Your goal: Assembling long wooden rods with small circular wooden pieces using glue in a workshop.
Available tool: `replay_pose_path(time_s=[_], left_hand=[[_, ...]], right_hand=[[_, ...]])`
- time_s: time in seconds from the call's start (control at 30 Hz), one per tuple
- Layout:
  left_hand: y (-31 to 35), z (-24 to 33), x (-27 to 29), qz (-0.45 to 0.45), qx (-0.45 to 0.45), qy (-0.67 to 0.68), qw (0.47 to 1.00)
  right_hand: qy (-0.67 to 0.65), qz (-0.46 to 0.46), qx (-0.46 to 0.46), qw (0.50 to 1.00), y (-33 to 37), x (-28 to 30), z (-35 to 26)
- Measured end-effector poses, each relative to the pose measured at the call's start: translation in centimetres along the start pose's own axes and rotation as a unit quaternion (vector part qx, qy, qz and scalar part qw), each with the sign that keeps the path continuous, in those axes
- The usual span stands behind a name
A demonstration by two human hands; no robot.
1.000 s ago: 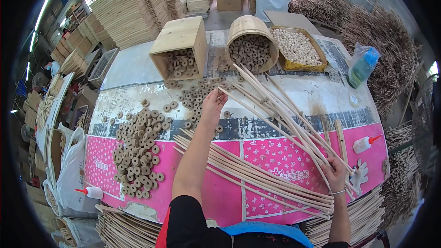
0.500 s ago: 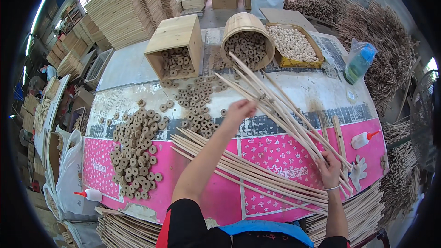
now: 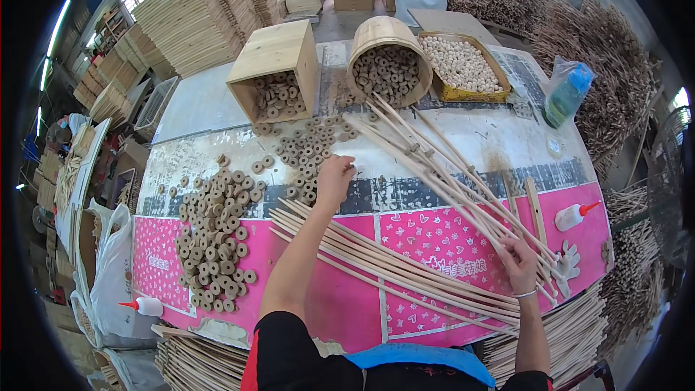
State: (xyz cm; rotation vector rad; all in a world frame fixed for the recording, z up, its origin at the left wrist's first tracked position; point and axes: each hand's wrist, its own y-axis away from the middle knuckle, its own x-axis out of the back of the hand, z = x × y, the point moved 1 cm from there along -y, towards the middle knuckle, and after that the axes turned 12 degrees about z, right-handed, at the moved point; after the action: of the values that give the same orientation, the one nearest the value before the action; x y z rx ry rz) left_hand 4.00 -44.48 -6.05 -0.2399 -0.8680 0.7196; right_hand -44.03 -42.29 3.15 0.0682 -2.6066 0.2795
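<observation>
My left hand (image 3: pixel 336 179) is at mid-table, beside small round wooden discs with centre holes (image 3: pixel 310 156). Its fingers are curled together; what they hold, if anything, is hidden. My right hand (image 3: pixel 519 266) is closed around the near end of a long wooden stick (image 3: pixel 463 199), which slants up and away to the left. Beside it lie more sticks, some with a disc (image 3: pixel 413 149) partway along. Another row of plain sticks (image 3: pixel 405 271) lies across the pink cover, passing under my left forearm. A larger heap of discs (image 3: pixel 217 235) covers the table's left side.
A wooden box (image 3: pixel 279 51) and a wooden barrel (image 3: pixel 384 32), both tipped with discs inside, stand at the back. Beside them is a yellow tray (image 3: pixel 474 93) of pale beads. Glue bottles (image 3: pixel 572 217), a glove (image 3: pixel 568 268) and a bagged green bottle (image 3: pixel 566 98) are on the right.
My left hand has moved left and toward me, from the sticks to the edge of the small discs. The right hand stays nearly in place, its stick shifted slightly.
</observation>
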Motion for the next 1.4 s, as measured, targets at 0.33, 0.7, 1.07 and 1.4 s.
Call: replay_pose_path(time_s=[0.33, 0.7, 1.07, 1.4], left_hand=[[-1.5, -2.2, 2.0, -0.003, 0.401, 0.539, 0.74], [-1.5, -1.0, 2.7, -0.021, 0.398, 0.542, 0.74], [1.6, 9.0, 1.0, -0.198, 0.321, 0.453, 0.807], [4.5, 3.6, 8.0, -0.044, -0.1, -0.064, 0.992]], right_hand=[[-0.03, -0.042, -0.039, 0.998, 3.4, 1.0, 0.5], [-0.008, -0.033, 0.004, 0.999, 3.5, 1.6, 1.2], [0.021, -0.047, 0.058, 0.997, 0.9, -3.2, -2.9], [0.092, -0.042, 0.18, 0.978, 0.6, -6.1, -2.4]])
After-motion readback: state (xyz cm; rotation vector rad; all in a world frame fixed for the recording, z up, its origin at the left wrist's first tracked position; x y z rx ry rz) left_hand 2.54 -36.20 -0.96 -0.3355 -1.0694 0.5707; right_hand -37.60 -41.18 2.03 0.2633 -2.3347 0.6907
